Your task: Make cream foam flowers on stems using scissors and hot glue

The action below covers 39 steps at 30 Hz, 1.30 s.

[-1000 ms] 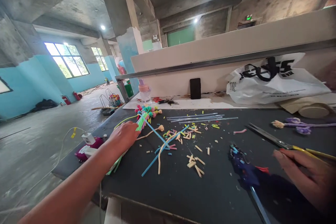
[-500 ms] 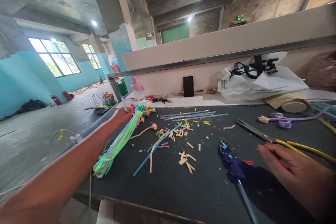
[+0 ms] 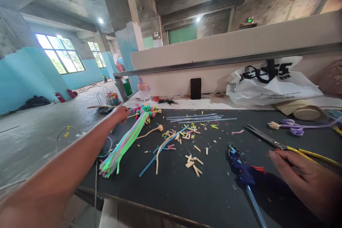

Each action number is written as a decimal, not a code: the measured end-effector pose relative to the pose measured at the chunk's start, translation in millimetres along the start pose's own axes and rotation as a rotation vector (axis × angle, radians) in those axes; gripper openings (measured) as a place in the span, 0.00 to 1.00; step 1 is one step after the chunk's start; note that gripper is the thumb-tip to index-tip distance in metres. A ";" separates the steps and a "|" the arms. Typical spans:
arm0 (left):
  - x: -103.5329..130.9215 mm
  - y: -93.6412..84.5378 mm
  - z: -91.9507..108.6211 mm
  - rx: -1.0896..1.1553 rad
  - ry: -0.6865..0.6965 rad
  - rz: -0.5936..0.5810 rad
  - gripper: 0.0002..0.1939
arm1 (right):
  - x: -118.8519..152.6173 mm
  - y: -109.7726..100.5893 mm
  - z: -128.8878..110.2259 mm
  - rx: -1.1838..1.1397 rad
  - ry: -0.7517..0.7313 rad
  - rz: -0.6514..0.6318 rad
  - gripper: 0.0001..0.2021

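Observation:
My left hand (image 3: 120, 114) is curled closed at the table's left edge, beside the fluffy heads of a bundle of pipe cleaners (image 3: 128, 142), green and pink-purple. What its fingers hold, if anything, is hidden. At the right, my right hand (image 3: 301, 174) is closed on the red handle of a pair of scissors (image 3: 264, 137), whose blades point away to the left and lie slightly apart. Left of that hand rests a blue glue gun (image 3: 242, 167) with a clear glue stick (image 3: 255, 205) in its back. A cream stem (image 3: 158, 155) crosses a blue stem (image 3: 149, 164) mid-table.
Short cut pieces (image 3: 190, 162) litter the dark table (image 3: 187, 192). Clear glue sticks (image 3: 197, 117) lie farther back. Along the rear stand a bottle (image 3: 144, 91), a black phone (image 3: 196, 88) and a white bag (image 3: 269, 89). Purple flower stems (image 3: 296, 128) lie at the right.
The pale blue stem that stuck up from my left hand no longer shows, and that hand has shifted slightly left of the flower heads. My right hand keeps the scissors. The view has turned slightly left.

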<state>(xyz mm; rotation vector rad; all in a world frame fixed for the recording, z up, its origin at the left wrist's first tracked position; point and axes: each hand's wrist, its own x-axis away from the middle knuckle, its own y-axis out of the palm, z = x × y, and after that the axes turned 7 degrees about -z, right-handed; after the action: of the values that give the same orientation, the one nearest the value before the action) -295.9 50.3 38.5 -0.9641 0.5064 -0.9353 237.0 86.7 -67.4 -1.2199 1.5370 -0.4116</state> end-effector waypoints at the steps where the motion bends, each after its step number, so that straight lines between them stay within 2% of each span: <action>1: 3.3 6.0 2.8 -0.063 0.017 -0.038 0.17 | -0.1 -2.6 -2.6 0.000 0.007 -0.046 0.17; 5: 27.6 37.3 21.2 -0.262 0.159 -0.130 0.17 | -0.7 -12.6 -12.2 0.001 0.075 -0.149 0.18; 9: 59.2 83.3 49.1 -0.362 0.319 -0.287 0.16 | -1.0 -20.5 -21.9 -0.003 0.073 -0.173 0.17; 12: 74.3 114.1 66.5 -0.382 0.364 -0.377 0.16 | -0.7 -25.9 -30.1 -0.010 0.049 -0.171 0.16; 15: 76.5 130.7 74.4 -0.352 0.358 -0.407 0.16 | 0.8 -29.4 -35.0 -0.017 0.014 -0.157 0.15; 18: 70.7 134.5 75.7 -0.273 0.344 -0.415 0.16 | 2.9 -29.6 -34.4 -0.009 -0.027 -0.111 0.15; 22: 67.7 125.7 78.1 -0.101 0.327 -0.406 0.15 | 4.9 -26.1 -30.1 -0.006 -0.076 -0.077 0.14; 25: 77.0 113.4 85.0 0.086 0.336 -0.418 0.12 | 4.8 -22.3 -28.4 -0.027 -0.106 -0.050 0.13; 29: 100.6 107.4 100.6 0.338 0.399 -0.516 0.11 | 3.9 -21.5 -31.8 -0.061 -0.173 -0.022 0.13; 33: 117.1 122.2 116.4 0.481 0.493 -0.613 0.14 | 5.1 -27.5 -50.2 -0.114 -0.227 -0.025 0.11; 36: 118.2 136.0 124.5 0.524 0.558 -0.636 0.15 | 5.1 -28.9 -74.9 -0.172 -0.275 -0.116 0.10; 39: 115.9 142.1 128.6 0.523 0.638 -0.652 0.13 | 1.3 -25.1 -101.8 -0.228 -0.311 -0.227 0.11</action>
<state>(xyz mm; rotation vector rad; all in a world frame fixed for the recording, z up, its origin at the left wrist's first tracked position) -78.9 46.2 -16.4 -0.3205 0.4374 -1.8813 160.2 41.7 -11.8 -1.5656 1.2061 -0.1829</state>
